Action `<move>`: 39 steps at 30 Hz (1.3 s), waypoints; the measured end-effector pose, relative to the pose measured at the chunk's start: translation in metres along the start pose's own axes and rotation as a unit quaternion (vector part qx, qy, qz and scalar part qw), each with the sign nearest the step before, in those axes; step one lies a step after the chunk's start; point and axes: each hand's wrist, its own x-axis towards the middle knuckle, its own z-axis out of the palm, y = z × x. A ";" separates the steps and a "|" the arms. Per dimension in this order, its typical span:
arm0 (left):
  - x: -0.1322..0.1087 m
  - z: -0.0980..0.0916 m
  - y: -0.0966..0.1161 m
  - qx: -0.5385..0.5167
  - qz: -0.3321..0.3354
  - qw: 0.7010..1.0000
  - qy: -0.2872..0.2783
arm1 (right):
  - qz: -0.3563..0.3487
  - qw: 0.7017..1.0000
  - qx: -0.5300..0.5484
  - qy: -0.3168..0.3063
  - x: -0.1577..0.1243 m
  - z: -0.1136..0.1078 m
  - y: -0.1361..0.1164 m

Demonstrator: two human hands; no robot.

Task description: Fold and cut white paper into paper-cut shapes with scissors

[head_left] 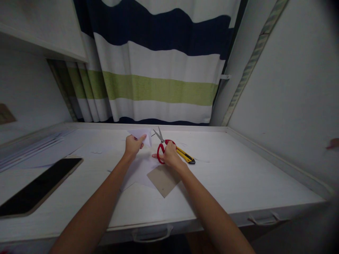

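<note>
My left hand [134, 144] pinches a small piece of white paper [148, 138] above the desk, thumb on top. To its right, my right hand [171, 153] grips a pair of red-handled scissors [160, 140], whose blades stand apart and point up and away from me. The blades are just right of the paper and do not touch it. Below my right hand lies a square of grey-brown card [162, 180]. A yellow utility knife [185, 155] with a black end rests on the desk beside the right hand. More white paper [139, 171] lies flat between my forearms.
The white desk [238, 169] has a raised back edge and drawers with handles [152, 240] in front. A long black slab with a pale edge [42, 185] lies at left, near a stack of paper sheets [34, 148]. A striped curtain [159, 77] hangs behind.
</note>
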 end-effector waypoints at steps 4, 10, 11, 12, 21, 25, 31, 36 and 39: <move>0.003 0.000 -0.005 -0.005 -0.001 1.000 -0.002 | 0.018 0.991 0.102 -0.088 -0.001 -0.011 -0.008; 0.005 0.000 -0.007 -0.031 -0.017 0.999 -0.018 | 0.081 0.853 0.390 -0.336 -0.004 -0.025 -0.017; 0.004 0.000 -0.006 -0.036 -0.020 0.999 -0.022 | 0.093 0.833 0.409 -0.362 -0.005 -0.027 -0.017; 0.004 0.000 -0.005 -0.042 -0.023 0.998 -0.027 | 0.099 0.818 0.419 -0.382 -0.005 -0.027 -0.017; 0.001 0.004 -0.005 -0.118 -0.065 0.985 -0.109 | 0.104 0.800 0.452 -0.380 -0.003 -0.027 -0.015; -0.006 0.009 0.000 -0.158 -0.089 0.974 -0.138 | 0.087 0.805 0.465 -0.358 -0.003 -0.024 -0.013; -0.018 0.016 0.011 -0.195 -0.117 0.964 -0.138 | 0.062 0.807 0.476 -0.344 -0.003 -0.024 -0.016; -0.021 0.020 0.013 -0.215 -0.131 0.960 -0.125 | 0.040 0.809 0.476 -0.342 -0.004 -0.025 -0.018; -0.023 0.021 0.014 -0.225 -0.128 0.959 -0.117 | 0.033 0.809 0.477 -0.343 -0.005 -0.026 -0.018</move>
